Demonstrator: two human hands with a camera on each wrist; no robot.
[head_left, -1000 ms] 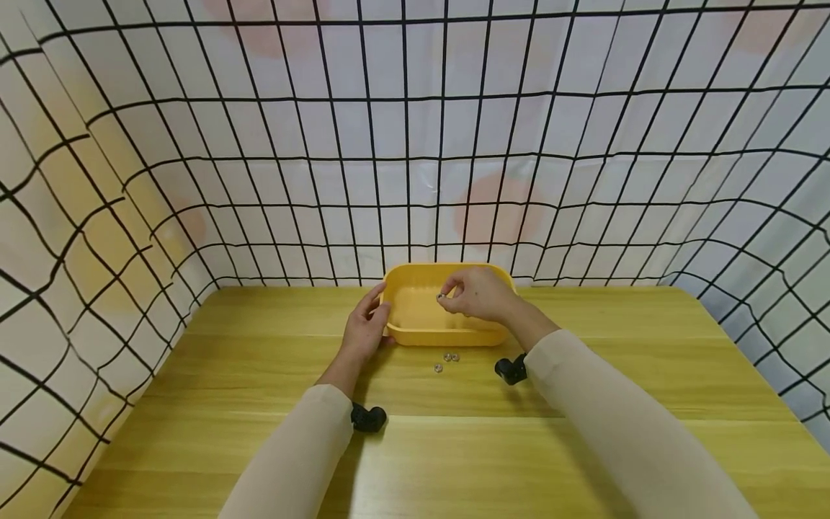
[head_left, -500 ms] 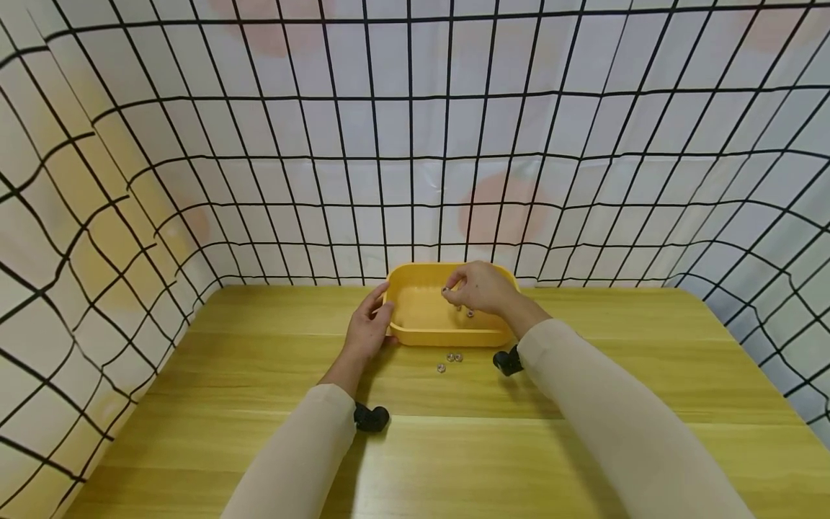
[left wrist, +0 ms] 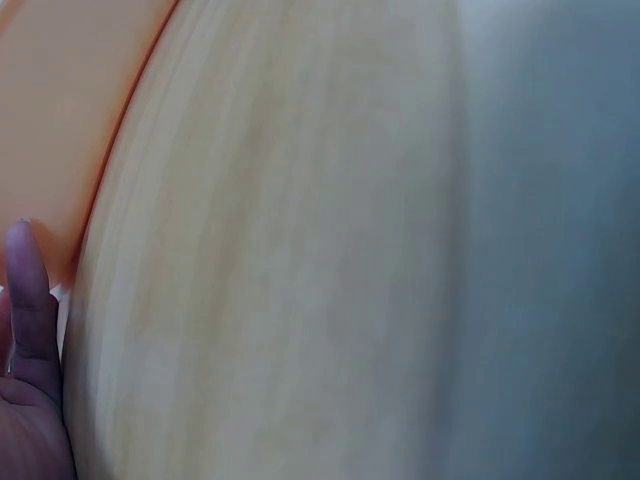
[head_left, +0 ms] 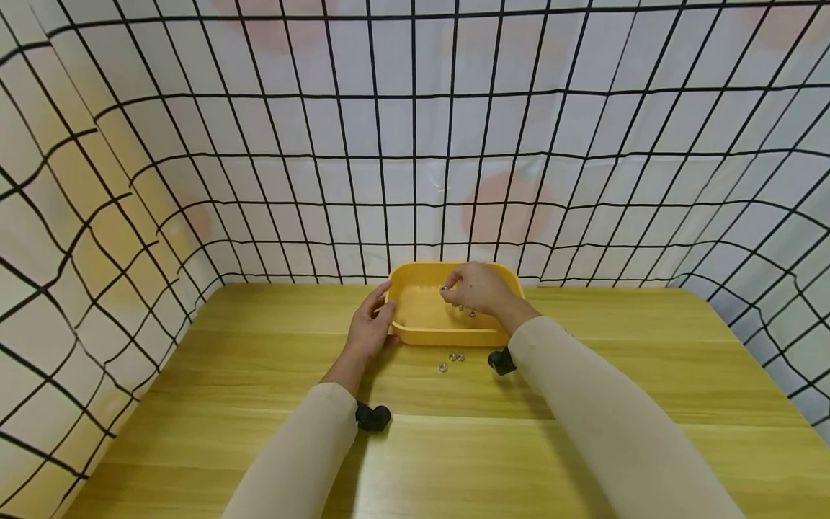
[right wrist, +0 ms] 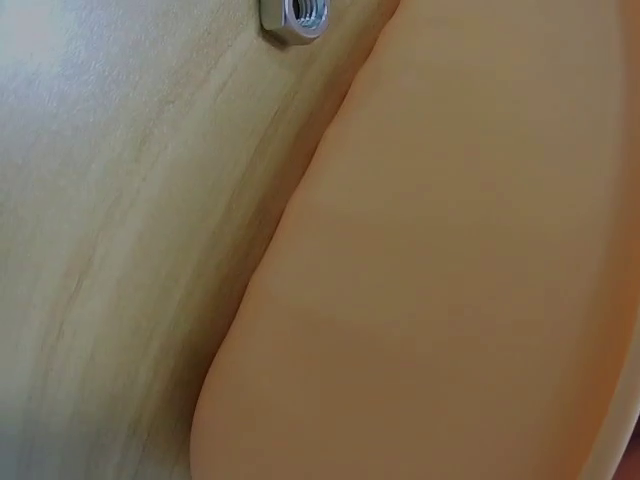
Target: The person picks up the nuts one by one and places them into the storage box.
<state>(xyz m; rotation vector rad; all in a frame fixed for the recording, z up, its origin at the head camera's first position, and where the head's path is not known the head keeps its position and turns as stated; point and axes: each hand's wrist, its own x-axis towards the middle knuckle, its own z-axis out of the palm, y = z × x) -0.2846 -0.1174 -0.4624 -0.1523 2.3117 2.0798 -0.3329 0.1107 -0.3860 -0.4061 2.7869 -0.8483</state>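
Observation:
A yellow plastic tray (head_left: pixel 447 336) stands at the table's far side. My left hand (head_left: pixel 368 330) grips its left end, the thumb at the rim; in the left wrist view that hand's thumb (left wrist: pixel 30 300) lies by the tray wall. Over the tray, my right hand (head_left: pixel 478 290) pinches a small metal nut (head_left: pixel 444 289) between thumb and fingertips. Below this hand, two nuts (head_left: pixel 472 313) lie on the tray floor. Several loose pieces are not hidden: on the table in front sit a pair of nuts (head_left: pixel 457 357) and a single nut (head_left: pixel 443 367).
The wooden table (head_left: pixel 428 461) extends toward me and to both sides. A black wire grid (head_left: pixel 415 155) rises behind the tray and along both sides, with a pale patterned sheet behind it. In the right wrist view a hex nut (right wrist: pixel 297 15) lies close to the tray's wall.
My right hand stays over the tray, moving only slightly, with a nut pinched throughout. Two nuts have come into sight on the tray floor beneath it. The left hand keeps its grip.

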